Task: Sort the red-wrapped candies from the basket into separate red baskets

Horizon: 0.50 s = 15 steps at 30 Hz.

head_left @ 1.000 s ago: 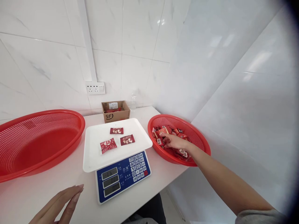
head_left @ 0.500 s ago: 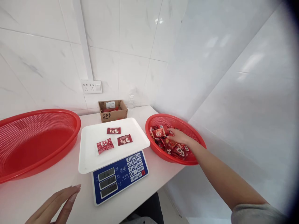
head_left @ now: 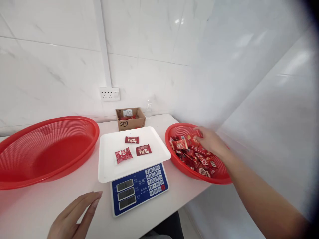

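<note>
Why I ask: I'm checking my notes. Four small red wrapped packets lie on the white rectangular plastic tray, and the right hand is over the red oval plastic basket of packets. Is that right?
Not four: the head view shows three packets on the tray; the right hand is indeed over the basket.

A white socket (head_left: 110, 94) (wall-mounted) sits left of a clear bottle (head_left: 149, 109).
</note>
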Each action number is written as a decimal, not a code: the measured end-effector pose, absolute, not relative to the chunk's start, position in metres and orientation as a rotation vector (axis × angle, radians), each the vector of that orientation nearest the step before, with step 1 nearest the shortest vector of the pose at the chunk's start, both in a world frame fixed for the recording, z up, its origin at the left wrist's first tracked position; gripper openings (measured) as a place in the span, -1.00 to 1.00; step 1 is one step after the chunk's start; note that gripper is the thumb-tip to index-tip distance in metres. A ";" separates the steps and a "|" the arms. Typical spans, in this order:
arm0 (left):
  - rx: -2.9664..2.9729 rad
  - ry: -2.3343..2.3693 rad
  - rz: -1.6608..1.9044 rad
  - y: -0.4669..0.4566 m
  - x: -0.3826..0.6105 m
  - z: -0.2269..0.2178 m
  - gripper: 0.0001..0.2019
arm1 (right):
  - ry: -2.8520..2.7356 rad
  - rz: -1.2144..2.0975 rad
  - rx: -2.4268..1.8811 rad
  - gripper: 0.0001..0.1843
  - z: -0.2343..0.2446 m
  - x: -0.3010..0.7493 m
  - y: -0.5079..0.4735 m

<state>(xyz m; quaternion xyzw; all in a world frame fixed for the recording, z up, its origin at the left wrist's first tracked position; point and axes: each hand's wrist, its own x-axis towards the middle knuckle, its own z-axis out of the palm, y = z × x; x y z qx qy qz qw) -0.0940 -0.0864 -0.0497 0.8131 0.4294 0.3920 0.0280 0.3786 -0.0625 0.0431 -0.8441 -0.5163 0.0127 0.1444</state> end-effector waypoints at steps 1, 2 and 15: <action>2.545 1.275 1.195 -0.087 -0.091 -0.045 -0.76 | -1.458 0.066 -2.298 -0.56 0.048 0.369 -0.059; 2.570 1.236 1.193 -0.088 -0.087 -0.039 -0.78 | -1.432 0.148 -2.157 -0.57 0.052 0.358 -0.055; 2.418 1.391 1.176 -0.112 -0.106 -0.042 -0.80 | -1.935 0.298 -1.562 -0.61 0.000 0.220 -0.011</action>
